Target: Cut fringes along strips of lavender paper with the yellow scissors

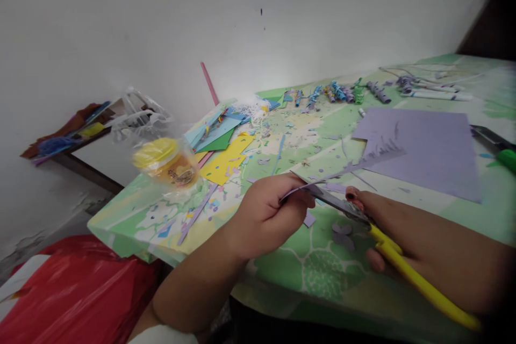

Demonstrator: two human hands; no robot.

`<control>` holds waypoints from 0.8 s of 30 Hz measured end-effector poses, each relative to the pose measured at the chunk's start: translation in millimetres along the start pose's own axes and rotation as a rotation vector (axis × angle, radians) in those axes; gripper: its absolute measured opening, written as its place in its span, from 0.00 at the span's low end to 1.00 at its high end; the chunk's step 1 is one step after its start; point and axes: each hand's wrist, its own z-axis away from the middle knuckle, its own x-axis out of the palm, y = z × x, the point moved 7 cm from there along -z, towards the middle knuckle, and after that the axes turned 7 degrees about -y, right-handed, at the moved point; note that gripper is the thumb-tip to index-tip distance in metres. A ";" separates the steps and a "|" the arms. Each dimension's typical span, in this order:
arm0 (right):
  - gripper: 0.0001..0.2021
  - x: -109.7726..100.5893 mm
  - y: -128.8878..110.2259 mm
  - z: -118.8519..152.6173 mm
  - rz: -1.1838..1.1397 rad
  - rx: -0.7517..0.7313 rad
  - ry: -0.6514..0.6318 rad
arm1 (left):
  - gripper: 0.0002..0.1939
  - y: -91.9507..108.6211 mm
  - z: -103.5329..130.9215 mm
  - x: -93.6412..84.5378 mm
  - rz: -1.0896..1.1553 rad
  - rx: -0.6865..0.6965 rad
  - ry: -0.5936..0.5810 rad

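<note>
My left hand (270,215) is closed on one end of a purple paper strip (346,172), which has a fringed edge and stretches to the right. Yellow-handled scissors (423,274) are in my right hand (395,231), with their blades against the strip close to my left fingers. Beyond the strip lies a large purple sheet (423,145) with a notch at its left corner. Small purple scraps (342,235) rest on the green patterned cloth below the blades.
Rolled fringed papers (337,91) and white markers (439,95) line the back. A yellow-lidded tub (165,161) and coloured sheets (228,158) stand left. A green-handled cutter (494,145) lies right. A red bag (80,290) is at lower left.
</note>
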 end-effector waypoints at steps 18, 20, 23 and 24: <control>0.16 11.0 3.3 -7.7 -0.043 0.040 -0.084 | 0.16 -21.8 4.6 6.4 0.237 -0.173 -0.023; 0.17 12.0 4.0 -7.7 -0.038 0.057 -0.086 | 0.17 -25.9 2.6 11.5 0.386 -0.195 -0.093; 0.19 12.4 4.8 -8.4 -0.024 0.075 -0.086 | 0.17 -30.3 -1.1 19.3 0.640 -0.221 -0.179; 0.20 12.3 4.9 -8.8 -0.021 0.075 -0.089 | 0.16 -30.9 -2.1 21.6 0.706 -0.227 -0.202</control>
